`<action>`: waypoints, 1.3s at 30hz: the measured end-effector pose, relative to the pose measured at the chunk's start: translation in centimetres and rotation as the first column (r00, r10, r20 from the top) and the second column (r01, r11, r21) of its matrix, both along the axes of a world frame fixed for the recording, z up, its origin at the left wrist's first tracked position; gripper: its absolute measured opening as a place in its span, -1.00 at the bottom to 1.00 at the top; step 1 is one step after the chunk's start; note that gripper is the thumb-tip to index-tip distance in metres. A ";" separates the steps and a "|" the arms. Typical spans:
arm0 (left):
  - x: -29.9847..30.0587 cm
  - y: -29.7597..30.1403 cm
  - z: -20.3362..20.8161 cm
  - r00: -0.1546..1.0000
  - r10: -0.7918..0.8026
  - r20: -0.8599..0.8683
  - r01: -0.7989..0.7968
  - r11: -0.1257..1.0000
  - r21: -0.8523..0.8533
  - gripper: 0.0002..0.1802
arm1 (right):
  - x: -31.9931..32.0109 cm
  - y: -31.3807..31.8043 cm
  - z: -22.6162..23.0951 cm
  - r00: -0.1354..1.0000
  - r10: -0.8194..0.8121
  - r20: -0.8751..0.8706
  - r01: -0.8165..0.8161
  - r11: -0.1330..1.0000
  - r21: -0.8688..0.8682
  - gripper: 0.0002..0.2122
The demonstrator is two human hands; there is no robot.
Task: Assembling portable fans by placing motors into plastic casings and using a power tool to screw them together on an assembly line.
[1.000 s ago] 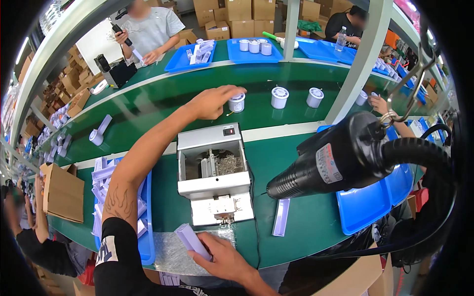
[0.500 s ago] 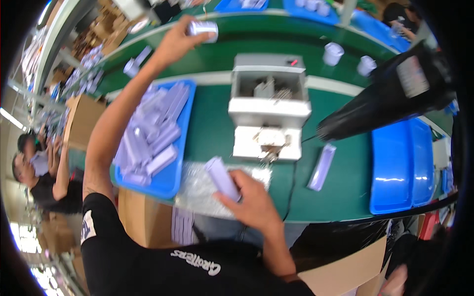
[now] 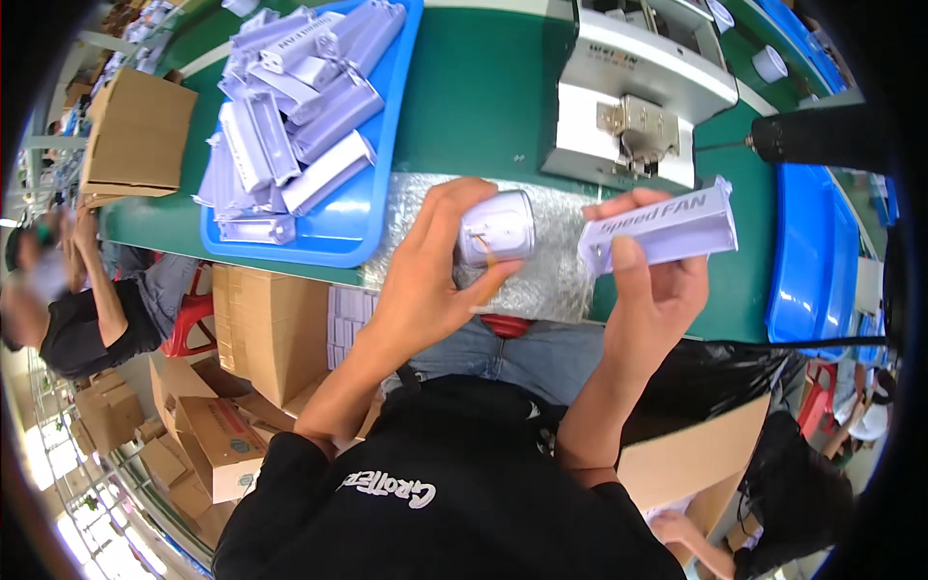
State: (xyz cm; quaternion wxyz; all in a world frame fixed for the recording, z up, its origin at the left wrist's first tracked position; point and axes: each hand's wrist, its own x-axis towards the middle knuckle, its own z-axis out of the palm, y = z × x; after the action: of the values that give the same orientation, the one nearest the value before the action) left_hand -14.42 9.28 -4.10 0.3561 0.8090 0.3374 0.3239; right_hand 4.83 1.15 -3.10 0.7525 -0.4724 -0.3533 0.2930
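Note:
My left hand (image 3: pixel 425 256) is closed around a short, round pale-lilac plastic housing (image 3: pixel 497 228). Its end faces me, and thin coloured wires show on it. Beside it, my right hand (image 3: pixel 655 290) grips a long, trough-shaped plastic shell (image 3: pixel 667 224) of the same colour, with dark print along one side. The shell is tilted, its hollow side partly toward me. The two parts are apart, held above a sheet of bubble wrap (image 3: pixel 411 208) at the table's near edge.
A blue tray (image 3: pixel 382 193) heaped with similar shells (image 3: pixel 333 111) stands left. A grey-white bench machine (image 3: pixel 619 126) with a metal fixture is beyond my hands. A black tool-like object (image 3: pixel 822 133) and blue trays (image 3: pixel 817 261) are right. Cardboard boxes (image 3: pixel 271 319) stand below.
My left hand has come back from the far left with the round housing. My right hand has lifted its shell and moved right. The view has shifted nearer the table edge.

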 end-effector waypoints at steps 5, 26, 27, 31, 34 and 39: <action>-0.7 0.6 0.3 0.995 -0.049 0.090 0.048 0.999 0.003 -0.20 | -0.4 -1.0 -0.2 0.987 -0.151 0.062 0.156 0.984 -0.089 -0.60; -0.1 1.2 0.6 0.959 -0.104 0.264 0.115 0.993 -0.023 -0.76 | -4.7 0.5 3.2 0.907 -0.087 0.413 0.035 0.991 0.132 -0.53; -0.2 1.4 0.3 0.958 -0.123 0.258 0.126 0.992 0.003 -0.73 | -4.2 0.5 3.2 0.838 -0.078 0.539 0.016 0.993 0.119 -0.52; -0.3 1.0 0.8 0.959 -0.125 0.253 0.144 0.988 -0.058 -0.46 | -4.3 0.5 3.9 0.747 -0.069 0.661 0.057 0.998 0.039 -0.54; -0.6 1.3 1.7 0.979 -0.148 0.141 0.158 0.986 -0.060 -0.20 | -4.3 0.2 2.9 0.801 -0.059 0.596 0.129 0.989 -0.075 -0.59; -0.8 1.5 1.5 0.990 -0.143 0.014 0.144 0.985 -0.096 -0.09 | -3.9 0.2 2.0 0.842 -0.022 0.538 0.107 0.986 -0.126 -0.59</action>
State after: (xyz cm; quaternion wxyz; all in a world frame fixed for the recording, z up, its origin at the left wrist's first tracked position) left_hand -15.19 10.78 -2.58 0.4184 0.8119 0.2922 0.2837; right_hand 0.89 1.32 -1.07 0.5955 -0.6027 -0.5096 0.1500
